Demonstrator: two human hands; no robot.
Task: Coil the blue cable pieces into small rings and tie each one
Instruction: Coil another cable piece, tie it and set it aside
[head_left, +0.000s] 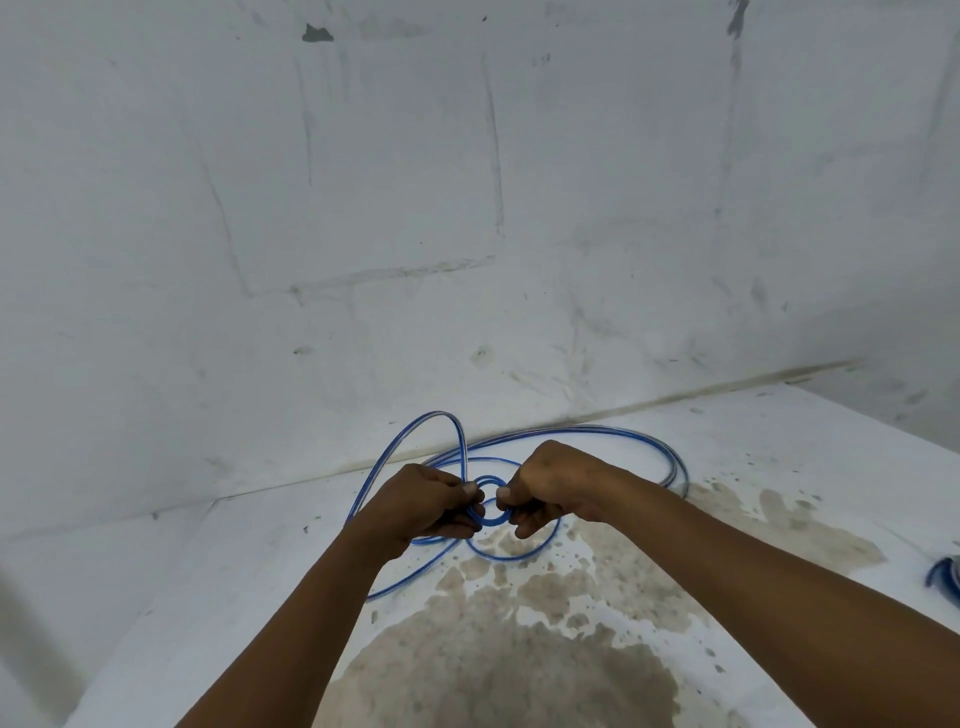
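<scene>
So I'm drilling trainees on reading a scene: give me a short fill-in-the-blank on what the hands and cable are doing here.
1. Both hands grip a small ring of ____ cable.
2. The left hand and the right hand hold the ring on ____ sides.
3. The loose cable trails toward the ____ behind the hands.
4. The white surface below the arms bears a large brown ____.

Missing words: blue; opposite; wall; stain

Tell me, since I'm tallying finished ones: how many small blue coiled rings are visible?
2: one small ring gripped between both hands, another blue coil cut off at the right edge. More may lie outside view.
</scene>
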